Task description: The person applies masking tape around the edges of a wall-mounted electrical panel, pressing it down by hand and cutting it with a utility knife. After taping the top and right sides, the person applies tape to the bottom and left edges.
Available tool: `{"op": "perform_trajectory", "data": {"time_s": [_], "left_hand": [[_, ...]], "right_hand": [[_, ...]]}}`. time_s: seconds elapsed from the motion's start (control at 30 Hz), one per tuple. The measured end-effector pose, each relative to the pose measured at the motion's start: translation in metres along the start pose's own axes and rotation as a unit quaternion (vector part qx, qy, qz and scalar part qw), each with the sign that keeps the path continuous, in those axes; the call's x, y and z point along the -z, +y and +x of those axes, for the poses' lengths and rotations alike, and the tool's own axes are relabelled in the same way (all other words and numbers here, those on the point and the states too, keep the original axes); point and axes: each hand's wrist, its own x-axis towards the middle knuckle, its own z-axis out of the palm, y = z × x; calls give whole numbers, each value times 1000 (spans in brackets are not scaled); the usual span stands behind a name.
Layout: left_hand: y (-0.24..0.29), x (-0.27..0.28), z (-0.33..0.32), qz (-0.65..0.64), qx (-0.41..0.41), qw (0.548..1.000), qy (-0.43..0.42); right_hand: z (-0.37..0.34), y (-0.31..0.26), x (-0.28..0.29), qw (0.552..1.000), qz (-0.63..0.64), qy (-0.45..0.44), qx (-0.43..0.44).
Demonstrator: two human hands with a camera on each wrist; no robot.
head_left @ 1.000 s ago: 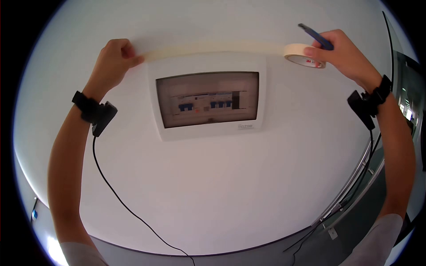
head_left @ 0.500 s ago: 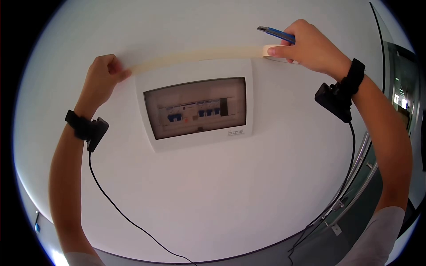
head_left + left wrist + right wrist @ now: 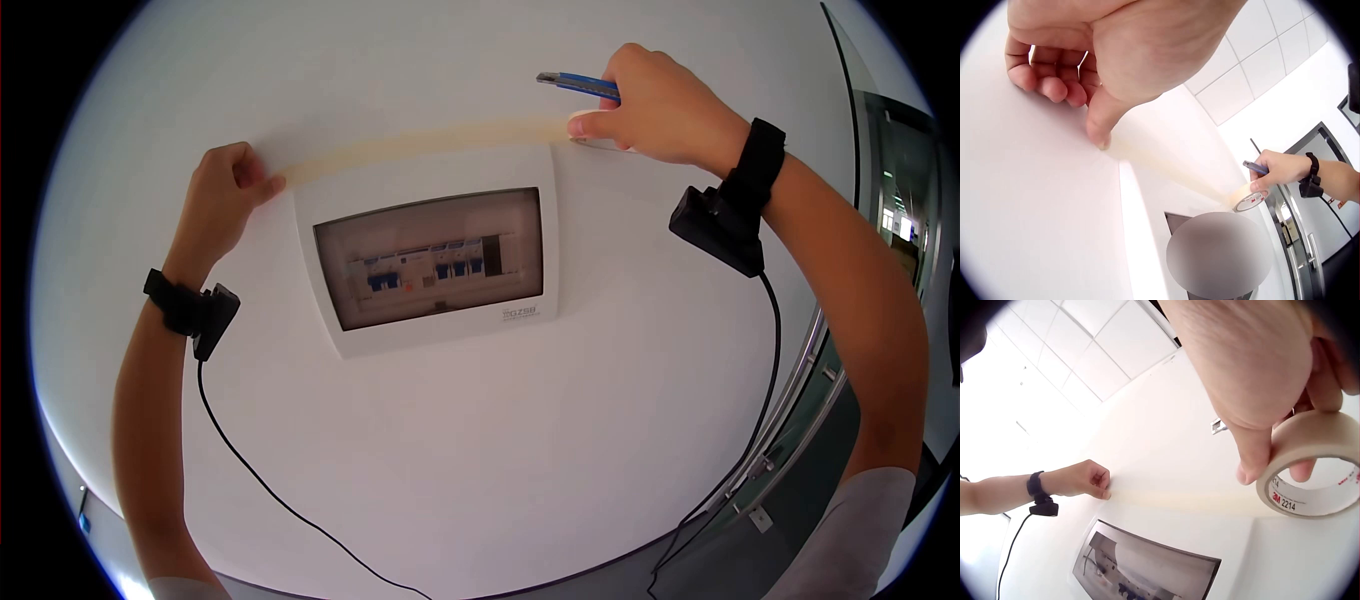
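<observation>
A strip of masking tape (image 3: pixel 430 140) runs along the top edge of a white breaker box (image 3: pixel 430 330) on the wall. My left hand (image 3: pixel 220 190) presses the strip's left end with its thumb, the other fingers loosely bent, as the left wrist view shows. At the strip's other end, beyond the box's upper right corner, my right hand (image 3: pixel 665 115) grips the tape roll (image 3: pixel 1310 437), marked 3M 2214. That same hand also holds a blue utility knife (image 3: pixel 575 84), its metal tip pointing left above the strip.
Behind a tinted window (image 3: pixel 430 220), the box shows blue breaker switches. Black wrist cameras with cables (image 3: pixel 255 465) hang from both forearms. A metal rail (image 3: pixel 800 430) and glass door frame (image 3: pixel 880 150) stand at the right. White ceiling panels (image 3: pixel 1222 94) lie overhead.
The right hand has moved left with the roll and knife, closer to the box's corner, and the strip between the hands is shorter. The left thumb stays at its end. The head view has shifted.
</observation>
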Motion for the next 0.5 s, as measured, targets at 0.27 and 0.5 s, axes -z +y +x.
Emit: {"op": "perform_trajectory", "data": {"time_s": [0.27, 0.5], "left_hand": [[1, -3, -6, -7, 1, 1000, -1], [1, -5, -9, -11, 15, 1000, -9]], "right_hand": [[6, -7, 7, 999, -19, -24, -8], [11, -4, 6, 997, -61, -26, 42]]}}
